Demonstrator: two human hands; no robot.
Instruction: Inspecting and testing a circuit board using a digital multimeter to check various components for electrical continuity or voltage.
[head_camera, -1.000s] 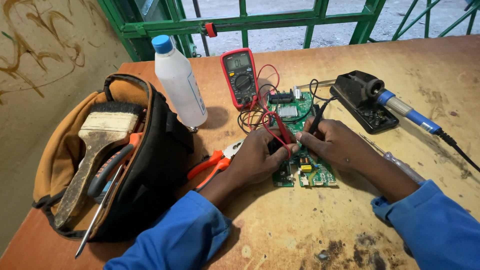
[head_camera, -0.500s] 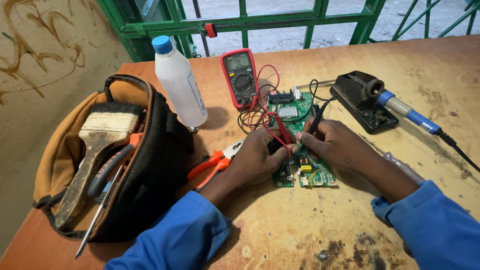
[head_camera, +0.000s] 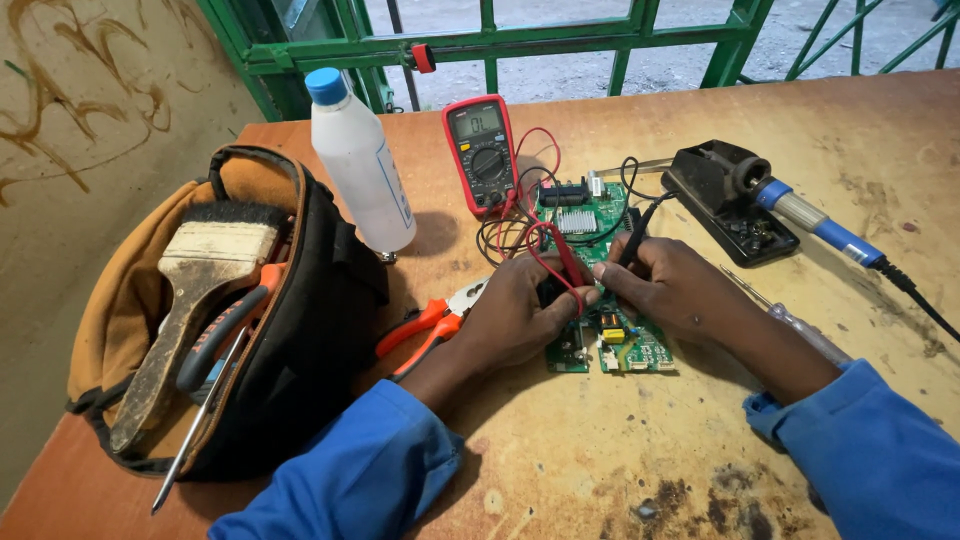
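Two hands in blue sleeves press meter probes onto a green circuit board (head_camera: 600, 290) lying flat on a stained wooden table (head_camera: 620, 460).

The left hand (head_camera: 520, 315) is curled closed around a red test probe (head_camera: 565, 262), its tip on the board's middle; the right hand (head_camera: 680, 290) pinches a black test probe (head_camera: 632, 240) just beside it. Both hands cover much of the board. Red and black leads loop back to a red digital multimeter (head_camera: 482, 155) behind the board. A white plastic bottle with a blue cap (head_camera: 355, 160) stands left of the meter. Orange-handled pliers (head_camera: 430, 325) lie beside the left wrist. An open tan and black tool bag (head_camera: 220, 310) holding a worn paintbrush (head_camera: 195, 290) fills the left. A blue-handled soldering iron (head_camera: 810, 220) rests in a black stand (head_camera: 725, 200) to the right.
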